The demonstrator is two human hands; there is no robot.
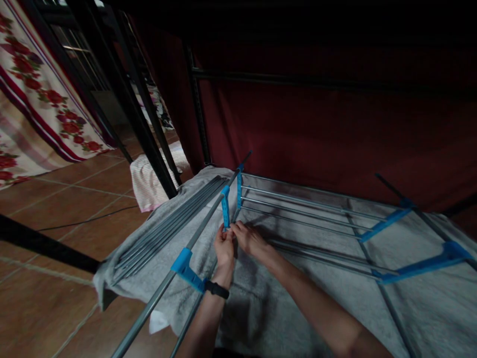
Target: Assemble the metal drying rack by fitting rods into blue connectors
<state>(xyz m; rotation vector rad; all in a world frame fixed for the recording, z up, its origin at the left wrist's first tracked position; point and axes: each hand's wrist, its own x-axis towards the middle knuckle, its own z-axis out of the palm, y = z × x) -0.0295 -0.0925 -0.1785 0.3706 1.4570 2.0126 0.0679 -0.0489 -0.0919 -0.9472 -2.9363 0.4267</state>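
A metal drying rack (298, 204) with grey rods and blue plastic joints lies flat on a grey towel (261, 308). My left hand (224, 246), with a black band on the wrist, pinches the lower end of an upright blue plastic bracket (225, 211) on the rack's side rail. My right hand (249, 238) meets it from the right, its fingertips touching the same bracket's lower end. Another blue joint (186, 268) sits lower on the rail, by my left wrist.
A bundle of loose grey rods (167, 231) lies on the towel to the left. Black metal frame legs (149, 144) stand behind, beside a pink cloth (147, 186). Dark red curtain (335, 124) hangs at the back. Floral fabric (40, 109) drapes at far left over the brown tile floor (55, 209).
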